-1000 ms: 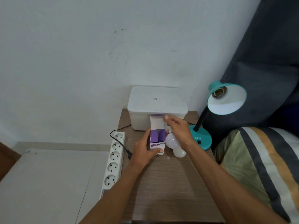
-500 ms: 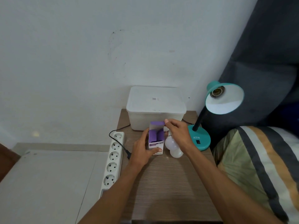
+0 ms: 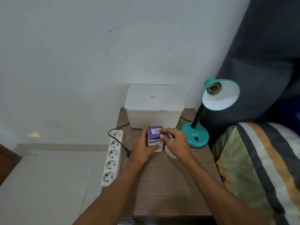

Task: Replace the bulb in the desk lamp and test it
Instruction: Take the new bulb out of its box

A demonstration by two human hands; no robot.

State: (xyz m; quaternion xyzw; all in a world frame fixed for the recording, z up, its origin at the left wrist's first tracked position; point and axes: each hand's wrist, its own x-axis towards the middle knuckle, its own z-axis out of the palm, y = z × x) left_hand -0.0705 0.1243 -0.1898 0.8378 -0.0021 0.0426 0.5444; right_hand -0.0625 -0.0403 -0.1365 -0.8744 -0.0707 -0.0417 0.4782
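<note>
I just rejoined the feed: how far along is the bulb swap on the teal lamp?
Done: the teal desk lamp has a bare socket, so the old bulb is out. In hand: the left hand steadies the purple-and-white bulb box while the right hand presses its flap, with a white bulb lying under that hand. Left: screwing a bulb in and testing with the base switch.

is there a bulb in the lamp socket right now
No, empty. Inside the teal lamp's shade the bare brass socket shows, with nothing screwed in.
</note>
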